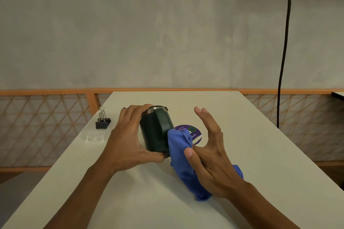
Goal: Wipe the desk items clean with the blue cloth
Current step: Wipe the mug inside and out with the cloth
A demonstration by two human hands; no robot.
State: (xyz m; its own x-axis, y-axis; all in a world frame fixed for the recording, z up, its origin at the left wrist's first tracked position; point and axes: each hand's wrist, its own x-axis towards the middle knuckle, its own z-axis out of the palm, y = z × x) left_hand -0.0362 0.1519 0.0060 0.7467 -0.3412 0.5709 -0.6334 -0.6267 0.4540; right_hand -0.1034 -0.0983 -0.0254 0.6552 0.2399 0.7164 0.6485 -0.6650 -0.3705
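Note:
A dark green mug (155, 132) with a steel rim is tilted above the white desk (242, 135), its handle facing me. My left hand (126, 141) grips it, fingers over the rim and thumb under its base. The blue cloth (183, 154) hangs bunched against the mug's right side. My right hand (212, 156) holds the cloth, thumb pinching it against the lower fingers, while the upper fingers stretch straight out.
A round purple coaster (195, 133) lies on the desk behind the cloth. Black binder clips (102, 121) and a small clear plastic piece (95, 138) sit near the left edge. A black cable (283, 52) hangs at the right. An orange lattice rail (46, 126) runs behind.

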